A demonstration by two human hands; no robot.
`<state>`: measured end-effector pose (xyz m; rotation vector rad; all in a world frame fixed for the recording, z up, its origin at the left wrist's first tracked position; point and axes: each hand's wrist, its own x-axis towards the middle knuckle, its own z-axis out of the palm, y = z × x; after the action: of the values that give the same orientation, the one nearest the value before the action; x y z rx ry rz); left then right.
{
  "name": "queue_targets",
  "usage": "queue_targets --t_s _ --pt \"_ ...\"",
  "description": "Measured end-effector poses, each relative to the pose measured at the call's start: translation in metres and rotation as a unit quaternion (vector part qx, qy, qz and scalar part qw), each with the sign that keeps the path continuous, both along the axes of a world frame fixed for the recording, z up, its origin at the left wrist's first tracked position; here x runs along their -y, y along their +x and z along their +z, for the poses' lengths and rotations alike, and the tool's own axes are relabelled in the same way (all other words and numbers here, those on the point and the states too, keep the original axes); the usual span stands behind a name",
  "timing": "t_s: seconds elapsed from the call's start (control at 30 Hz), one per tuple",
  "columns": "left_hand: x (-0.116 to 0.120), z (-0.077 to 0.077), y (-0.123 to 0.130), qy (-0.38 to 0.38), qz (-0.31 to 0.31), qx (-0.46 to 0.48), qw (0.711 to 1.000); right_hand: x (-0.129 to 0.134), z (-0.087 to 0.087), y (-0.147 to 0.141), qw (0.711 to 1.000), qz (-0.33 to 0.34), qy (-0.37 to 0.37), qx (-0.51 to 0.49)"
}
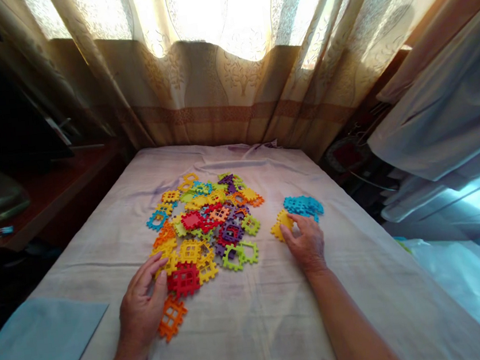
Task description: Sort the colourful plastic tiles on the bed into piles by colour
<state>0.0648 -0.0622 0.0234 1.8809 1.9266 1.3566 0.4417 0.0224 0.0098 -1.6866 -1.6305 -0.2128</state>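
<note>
A loose heap of plastic interlocking pieces in several colours lies mid-table, with a red window piece (184,280) and an orange one (171,317) at its near left end. At that left edge, my left hand (144,303) has its fingertips on or beside the yellow pieces (190,251); whether it grips one is hidden. Right of the heap, my right hand (306,242) pinches a yellow piece (280,226) between thumb and fingers, low over the cloth. Just beyond that hand sits a small group of blue pieces (303,205).
A pale cloth (257,328) covers the table. A light blue sheet (38,347) lies at the near left. Curtains (229,83) hang behind the far edge. Left stands a brown side table (50,190); fabric (444,110) hangs at the right.
</note>
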Motion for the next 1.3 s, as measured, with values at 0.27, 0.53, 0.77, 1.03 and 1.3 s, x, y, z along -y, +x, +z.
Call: queue_targets --t_s 0.27,0.53,0.77,1.03,1.3 --pt "0.002 0.001 -0.001 -0.014 0.007 0.028 0.999 0.005 0.001 -0.001 0.998 -0.022 -0.048 0.046" --pt "-0.003 -0.003 -0.002 -0.006 0.008 0.026 1.000 0.010 0.011 -0.011 0.991 -0.022 -0.114 0.072" --pt "-0.010 -0.004 -0.001 -0.001 0.006 0.039 0.999 0.014 0.014 -0.011 0.988 0.042 -0.126 0.076" --pt "-0.014 -0.006 0.000 0.003 0.013 0.089 0.996 0.017 0.002 0.012 0.992 0.050 -0.099 0.065" --pt "-0.013 -0.001 0.005 0.015 -0.055 -0.026 0.998 0.037 0.007 -0.030 0.996 0.072 0.040 0.034"
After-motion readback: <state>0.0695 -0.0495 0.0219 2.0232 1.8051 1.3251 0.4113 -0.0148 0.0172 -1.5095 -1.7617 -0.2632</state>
